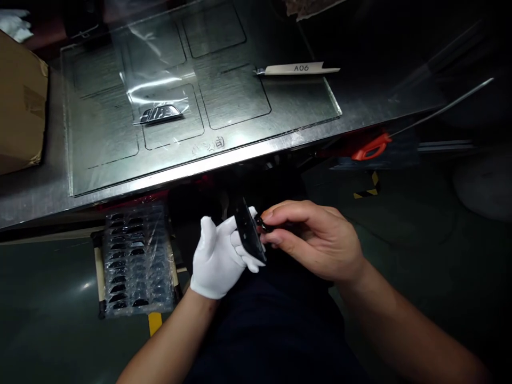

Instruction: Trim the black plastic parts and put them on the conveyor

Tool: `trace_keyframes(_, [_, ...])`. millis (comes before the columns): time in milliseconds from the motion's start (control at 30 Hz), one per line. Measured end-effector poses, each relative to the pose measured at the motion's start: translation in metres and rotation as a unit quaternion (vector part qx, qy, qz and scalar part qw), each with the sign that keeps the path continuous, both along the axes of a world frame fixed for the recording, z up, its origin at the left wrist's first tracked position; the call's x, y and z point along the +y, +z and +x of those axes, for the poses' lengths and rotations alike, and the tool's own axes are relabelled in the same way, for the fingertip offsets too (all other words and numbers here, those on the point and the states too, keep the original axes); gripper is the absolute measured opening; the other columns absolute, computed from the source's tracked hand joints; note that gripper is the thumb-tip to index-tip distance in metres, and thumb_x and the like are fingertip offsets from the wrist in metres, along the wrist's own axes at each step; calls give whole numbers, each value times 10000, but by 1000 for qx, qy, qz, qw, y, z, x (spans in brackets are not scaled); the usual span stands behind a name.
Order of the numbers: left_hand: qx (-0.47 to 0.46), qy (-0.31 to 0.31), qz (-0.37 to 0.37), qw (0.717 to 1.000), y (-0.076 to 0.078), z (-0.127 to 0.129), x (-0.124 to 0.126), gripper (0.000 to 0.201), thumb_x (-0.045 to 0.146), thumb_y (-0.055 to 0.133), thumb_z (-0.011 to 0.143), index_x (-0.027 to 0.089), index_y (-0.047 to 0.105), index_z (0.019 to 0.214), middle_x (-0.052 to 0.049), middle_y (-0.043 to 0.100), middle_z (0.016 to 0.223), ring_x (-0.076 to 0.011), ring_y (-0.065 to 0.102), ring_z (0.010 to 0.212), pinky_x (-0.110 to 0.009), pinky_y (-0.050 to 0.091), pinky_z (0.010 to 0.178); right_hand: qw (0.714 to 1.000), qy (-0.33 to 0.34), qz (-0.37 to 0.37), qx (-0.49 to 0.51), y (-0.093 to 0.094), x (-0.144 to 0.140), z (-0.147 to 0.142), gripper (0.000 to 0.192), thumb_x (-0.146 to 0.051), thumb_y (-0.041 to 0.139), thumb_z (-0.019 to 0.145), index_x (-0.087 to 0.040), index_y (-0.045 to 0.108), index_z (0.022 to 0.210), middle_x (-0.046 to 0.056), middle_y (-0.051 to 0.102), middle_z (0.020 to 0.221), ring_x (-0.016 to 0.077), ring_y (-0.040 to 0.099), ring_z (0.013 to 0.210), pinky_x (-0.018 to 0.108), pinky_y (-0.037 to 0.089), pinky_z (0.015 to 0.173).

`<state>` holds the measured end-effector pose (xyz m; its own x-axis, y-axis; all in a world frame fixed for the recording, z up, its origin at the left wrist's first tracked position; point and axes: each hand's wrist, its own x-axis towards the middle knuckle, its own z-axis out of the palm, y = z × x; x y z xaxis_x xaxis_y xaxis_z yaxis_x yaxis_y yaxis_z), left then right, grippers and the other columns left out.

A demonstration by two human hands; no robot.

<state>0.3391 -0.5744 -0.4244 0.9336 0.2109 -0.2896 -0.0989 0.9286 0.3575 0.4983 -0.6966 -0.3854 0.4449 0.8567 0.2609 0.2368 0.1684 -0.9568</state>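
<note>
Black part [250, 237] held edge-up in front of the lap, below the tabletop [240, 154] edge. Looks thin, flat, stiff plastic, glossy; probably light, likely to scratch or smudge, slippery on bare skin. Best gripped by the edges, face left untouched. Left hand [218, 258], white glove, fingers [246, 256] curled closed round the part's lower edge from behind. Right hand [316, 240], bare, fingers [276, 216] pinched shut on a small dark bit at the part's right side; what it is, cannot tell.

Tray stack [136, 261] low on the left, clear blister trays wrapped in film, rows of dark curved parts in the pockets; resting on a stand near the floor. On the tabletop: clear bag [158, 90] lying flat with one dark part [160, 113] inside at its near end. Label [298, 68] reading A06 further right. Cardboard box [20, 106] at far left edge, contents not visible. Orange handle [372, 149] under the tabletop, right side.
</note>
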Motion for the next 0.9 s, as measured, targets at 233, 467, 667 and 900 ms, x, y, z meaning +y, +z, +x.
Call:
trace_keyframes(233, [-19,-15,98,995,6,-2,-3,613,575,659,940,186,612,1412,-109,810,955,-259,793,814,-292,622,635,992,80,-47,-89,3,-3,14,275,-115,726,947,-234,695,1193,33,767,1141,181,734,1042,307,598,944])
trace_keyframes(467, [14,5,163,986,5,-3,-9,589,483,740,908,204,596,1407,-74,793,894,-251,772,812,-335,611,714,988,82,-72,-105,-3,-7,13,262,-141,701,969,-231,684,1214,29,771,1157,161,736,1042,256,577,937])
trace_keyframes(667, [92,-38,347,933,19,-8,1,405,270,776,897,225,723,1296,-74,812,1022,-232,766,894,-326,594,857,991,72,-107,48,-11,-13,9,233,-203,700,975,-216,661,1205,59,754,1139,165,736,957,277,594,853])
trace_keyframes(900, [56,-57,721,689,54,-8,5,439,199,783,864,324,759,1283,-32,812,1079,-219,764,843,-278,577,767,972,162,-40,167,-25,-12,15,236,-338,781,935,-156,781,1085,92,717,1063,182,685,960,293,557,838])
